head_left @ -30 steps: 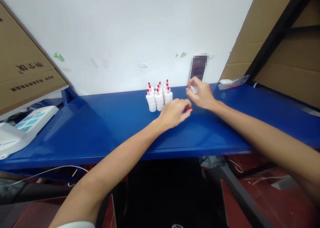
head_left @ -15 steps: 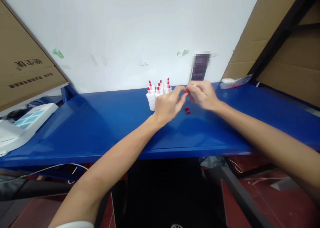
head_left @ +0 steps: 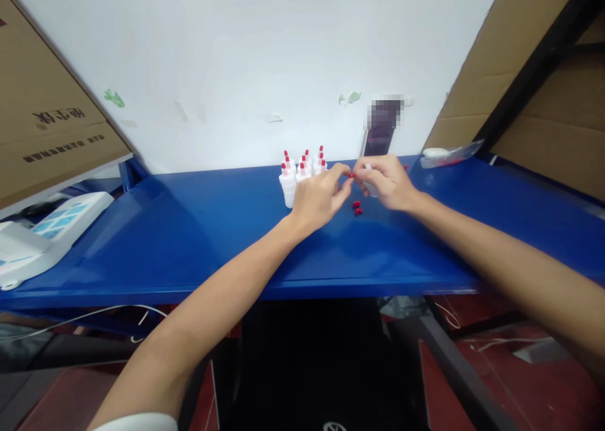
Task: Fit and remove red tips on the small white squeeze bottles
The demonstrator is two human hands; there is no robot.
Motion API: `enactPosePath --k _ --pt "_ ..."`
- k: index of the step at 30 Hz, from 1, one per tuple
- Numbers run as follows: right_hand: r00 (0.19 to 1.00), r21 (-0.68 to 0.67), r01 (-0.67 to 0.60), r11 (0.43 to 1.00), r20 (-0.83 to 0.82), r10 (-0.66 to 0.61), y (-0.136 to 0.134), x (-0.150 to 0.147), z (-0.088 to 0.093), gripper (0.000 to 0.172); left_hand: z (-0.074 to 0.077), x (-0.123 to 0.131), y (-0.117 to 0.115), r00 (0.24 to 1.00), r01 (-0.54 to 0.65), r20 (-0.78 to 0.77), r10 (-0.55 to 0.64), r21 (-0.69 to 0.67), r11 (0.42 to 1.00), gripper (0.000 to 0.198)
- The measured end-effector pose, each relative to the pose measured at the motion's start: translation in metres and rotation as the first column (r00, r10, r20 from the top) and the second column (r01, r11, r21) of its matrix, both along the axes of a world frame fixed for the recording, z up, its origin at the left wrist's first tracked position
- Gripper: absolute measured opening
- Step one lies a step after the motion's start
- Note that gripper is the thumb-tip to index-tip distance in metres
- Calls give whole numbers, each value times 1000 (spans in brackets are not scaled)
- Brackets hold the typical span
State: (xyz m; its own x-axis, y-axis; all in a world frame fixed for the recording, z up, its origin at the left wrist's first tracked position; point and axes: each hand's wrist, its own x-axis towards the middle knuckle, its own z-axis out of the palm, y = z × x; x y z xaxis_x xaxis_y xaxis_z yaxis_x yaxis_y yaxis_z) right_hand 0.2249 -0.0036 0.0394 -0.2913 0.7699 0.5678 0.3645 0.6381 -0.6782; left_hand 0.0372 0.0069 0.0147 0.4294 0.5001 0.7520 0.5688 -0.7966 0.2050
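Observation:
Over the blue table, my left hand point(head_left: 317, 199) pinches a small red cap point(head_left: 351, 175) between thumb and fingertips. Close beside it on the right, my right hand point(head_left: 388, 182) is closed around a white bottle point(head_left: 372, 189), mostly hidden by the fingers. Several white squeeze bottles point(head_left: 288, 190) with red-capped nozzles stand upright in a group behind and left of my left hand, which covers part of them. Loose red caps point(head_left: 357, 208) lie on the table just below the gap between my hands.
A phone-like dark device point(head_left: 378, 138) leans on the white wall behind my right hand. A clear plastic bag point(head_left: 451, 155) lies at the back right of the blue table point(head_left: 198, 242). At the left are a white device with blue panels point(head_left: 61, 220) and a cardboard box point(head_left: 57, 122).
The view has shifted slightly. My right hand has turned a little, showing more of the white bottle and a red bit behind the hand. My left hand keeps its pinch on the red cap.

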Motion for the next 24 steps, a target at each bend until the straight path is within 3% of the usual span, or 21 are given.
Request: enactPosePath --k 7,12,17,24 --pt "971 48 -205 978 136 197 6 5 -5 53 0 3 -3 983 97 153 -100 28 995 20" --pt "977 117 -191 975 122 176 6 3 -6 60 -1 4 -4 975 160 155 -157 -7 987 21" --pt "978 82 -185 979 114 175 7 4 -7 60 -5 4 -3 951 256 196 -241 -56 965 20" --pt "977 -8 -209 978 52 209 9 4 -9 54 -4 7 -6 958 232 204 -200 -147 962 17"
